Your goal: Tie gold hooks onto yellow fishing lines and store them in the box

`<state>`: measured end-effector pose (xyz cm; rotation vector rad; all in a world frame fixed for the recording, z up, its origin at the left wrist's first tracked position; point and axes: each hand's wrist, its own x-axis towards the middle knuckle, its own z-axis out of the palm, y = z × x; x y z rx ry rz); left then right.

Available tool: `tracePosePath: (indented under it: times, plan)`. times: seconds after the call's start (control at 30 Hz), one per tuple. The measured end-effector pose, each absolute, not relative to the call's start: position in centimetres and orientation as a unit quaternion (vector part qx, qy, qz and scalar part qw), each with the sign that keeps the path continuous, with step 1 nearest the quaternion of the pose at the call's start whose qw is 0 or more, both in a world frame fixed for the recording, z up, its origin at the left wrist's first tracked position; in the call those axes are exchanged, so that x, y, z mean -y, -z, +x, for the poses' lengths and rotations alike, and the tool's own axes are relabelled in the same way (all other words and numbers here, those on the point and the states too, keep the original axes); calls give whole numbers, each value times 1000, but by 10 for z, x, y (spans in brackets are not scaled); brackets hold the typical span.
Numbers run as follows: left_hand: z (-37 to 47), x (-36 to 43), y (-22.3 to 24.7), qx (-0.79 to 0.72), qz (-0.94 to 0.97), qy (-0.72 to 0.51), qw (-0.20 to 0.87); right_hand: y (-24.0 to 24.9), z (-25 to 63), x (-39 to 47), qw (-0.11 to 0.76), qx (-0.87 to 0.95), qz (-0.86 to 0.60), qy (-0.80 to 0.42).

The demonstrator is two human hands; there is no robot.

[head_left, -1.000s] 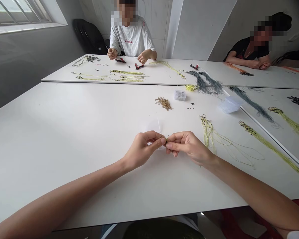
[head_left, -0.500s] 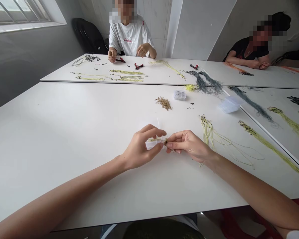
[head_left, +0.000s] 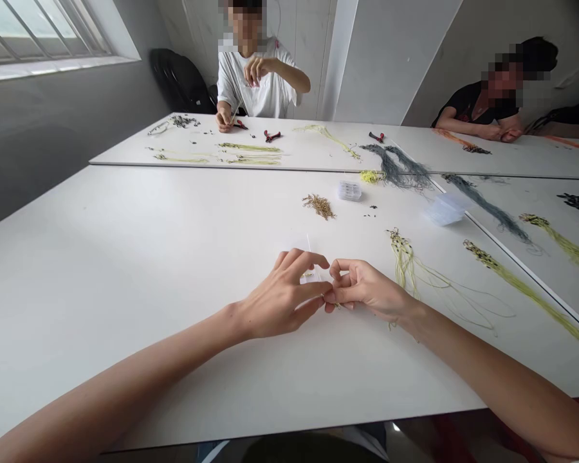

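My left hand (head_left: 282, 296) arches over a small clear plastic box (head_left: 311, 276) on the white table. Its index finger stretches out, while the thumb and another finger come together at my right fingertips. My right hand (head_left: 359, 290) is closed in a pinch, its thumb pressed against the fingers. Only a tiny glint of yellowish, metal-looking bits (head_left: 336, 306) shows below it; what the fingertips grip is mostly covered. Right of this hand lies a loose bunch of yellow-green cords (head_left: 405, 260) with dark and metal ends.
Beyond my hands lie a pile of gold-coloured small parts (head_left: 319, 206), a clear compartment box (head_left: 349, 191) and another clear box (head_left: 444, 209). A tied cord bundle (head_left: 516, 276) is to the right. Across the table sit two people, one near pliers (head_left: 272, 136).
My left thumb and finger have closed in on my right fingertips, covering the small brownish cluster seen there before. The person opposite in white has raised one hand to chest height.
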<state>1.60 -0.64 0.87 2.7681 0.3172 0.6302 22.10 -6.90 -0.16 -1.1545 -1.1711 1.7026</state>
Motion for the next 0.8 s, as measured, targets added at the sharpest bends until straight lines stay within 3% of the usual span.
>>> tracePosePath:
  times: [0.53, 0.8]
  plan:
    - [5, 11, -29, -94, 965, -141, 199, 3, 207, 69, 359, 507, -424, -659]
    - [6, 12, -34, -114, 960, -161, 201, 2, 206, 70, 365, 526, -440, -629]
